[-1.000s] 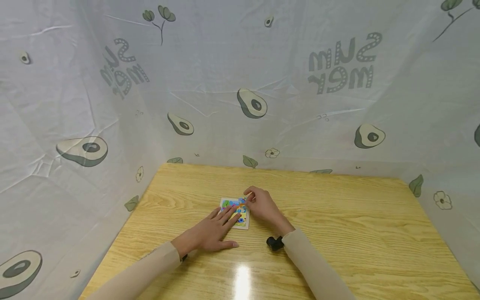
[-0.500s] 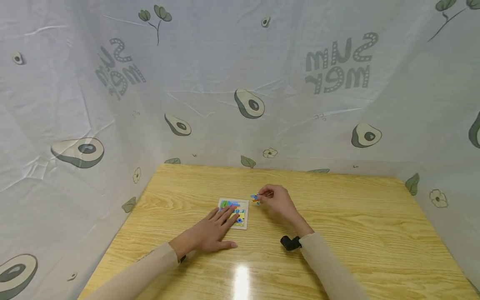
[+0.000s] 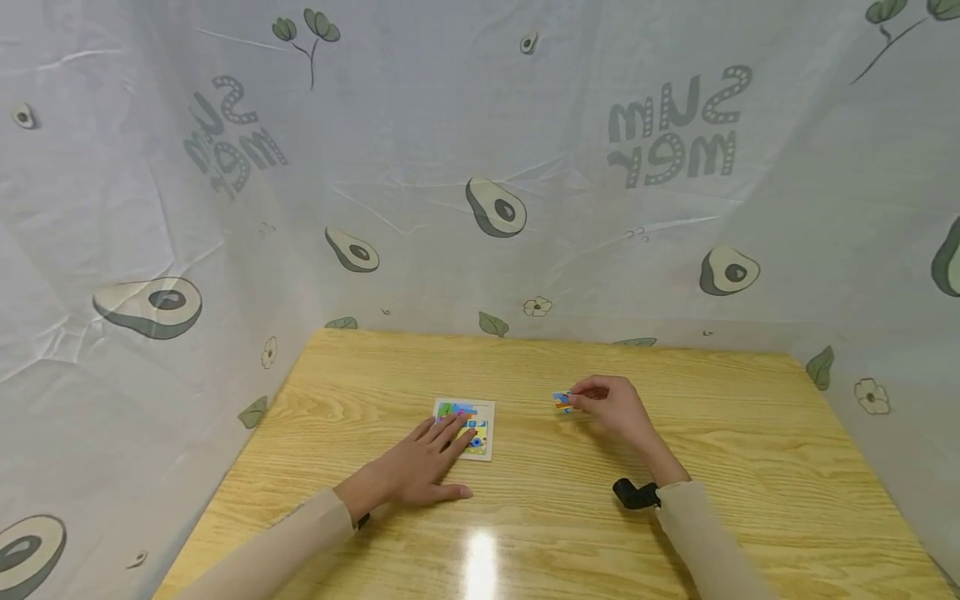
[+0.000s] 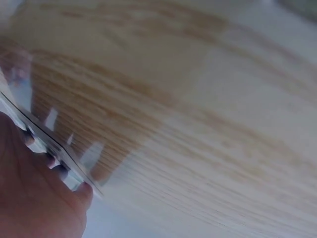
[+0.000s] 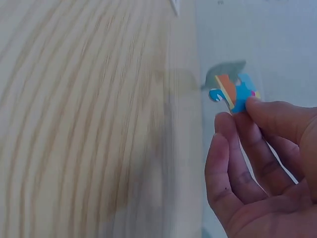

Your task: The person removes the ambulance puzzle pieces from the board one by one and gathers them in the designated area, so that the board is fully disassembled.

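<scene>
A small puzzle board with a pale frame and bright printed pieces lies mid-table in the head view, its upper right part bare. My left hand rests on it with fingers spread and straight, covering its lower left part. To the right of the board, my right hand pinches a jigsaw piece between thumb and fingers. Blue, orange and yellow show on the piece in the right wrist view. The left wrist view catches the board's thin edge beside the left hand.
The wooden table runs back to a pale curtain printed with avocados and leaves, which also stands along the left and right sides. A black wrist device sits at the right sleeve.
My right hand has lifted the jigsaw piece off the board's upper right and carried it to the right. The left hand has stayed on the board.
</scene>
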Demonstrator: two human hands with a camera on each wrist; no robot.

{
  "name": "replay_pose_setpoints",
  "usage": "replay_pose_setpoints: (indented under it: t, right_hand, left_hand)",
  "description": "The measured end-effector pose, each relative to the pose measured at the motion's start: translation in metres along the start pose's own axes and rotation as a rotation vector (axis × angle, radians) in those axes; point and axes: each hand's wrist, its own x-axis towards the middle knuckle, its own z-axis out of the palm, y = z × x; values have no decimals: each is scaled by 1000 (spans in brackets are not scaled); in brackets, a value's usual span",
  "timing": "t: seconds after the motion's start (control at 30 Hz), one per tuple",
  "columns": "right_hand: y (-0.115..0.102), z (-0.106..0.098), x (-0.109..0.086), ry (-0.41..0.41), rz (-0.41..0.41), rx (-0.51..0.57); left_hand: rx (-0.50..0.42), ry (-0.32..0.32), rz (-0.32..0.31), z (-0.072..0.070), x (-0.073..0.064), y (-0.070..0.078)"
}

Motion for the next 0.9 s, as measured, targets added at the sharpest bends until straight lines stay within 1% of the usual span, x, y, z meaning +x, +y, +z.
replay_pose_setpoints:
  t: [0.07,0.23,0.37,0.47,0.73,0.9]
  right_hand:
    - [6,-10,-4,7,15,3]
    - [20,-32,-14,28,86,28]
    - [27,-44,-20,40,124,-8]
    - [33,-51,-25,42,153,-12]
    - [47,-65,-36,45,238,24]
    - [54,-75,-40,53,283,42]
  left_hand:
    - [-3,-3,4,0,0,1]
    - [-13,-6,7,3,2,4]
    - [-11,-14,-6,4,1,5]
    - [-5,-10,-5,2,1,4]
    - [9,-13,-12,-3,1,2]
    - [14,-16,-21,-2,1,1]
